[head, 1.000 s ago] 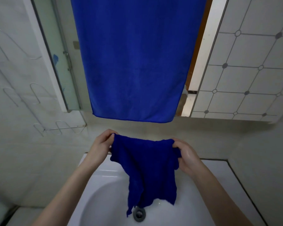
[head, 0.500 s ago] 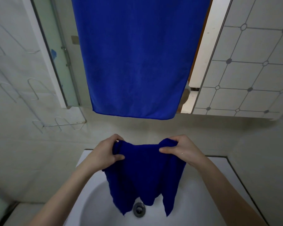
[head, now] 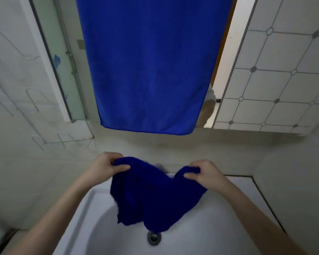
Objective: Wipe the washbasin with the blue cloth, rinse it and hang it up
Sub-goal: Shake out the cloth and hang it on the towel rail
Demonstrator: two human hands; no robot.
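Over the bowl of the white ceramic washbasin (head: 219,227), a small deep-blue plush cloth (head: 155,196) hangs between the person's two hands. Its fabric looks soft, dark and crumpled, with heavy folds and a ragged lower outline. The left hand (head: 107,165) grips the cloth's upper corner at 9 o'clock, fingers curled over the top and the thumb pressed against the front. The right hand (head: 204,173) grips the opposite corner at 3 o'clock in the same way, fingers curled behind and the thumb lying across the front of the fabric. Both forearms are bare and reach in from the bottom corners of the view.

The basin is smooth and glossy, with a round dark metal drain (head: 153,237) at 6 o'clock from the cloth, just under its lowest fold. Whether the fold touches the porcelain cannot be told. A dark seam borders the basin's ledge on the right. At 12 o'clock a large bright-blue towel (head: 155,67) hangs flat against the wall, its straight hem well above the hands. A pale glass panel in a white frame (head: 66,70) stands at 10 o'clock, and a thin wire rack (head: 44,140) is fixed to the plain wall below it. Pale tiles with small grey diamond insets (head: 274,80) fill the 2 o'clock side.

The cloth's top edge runs from 9 to 3 o'clock and sags in the middle. Its loose body drops toward 6 o'clock, bunched more heavily on the right.
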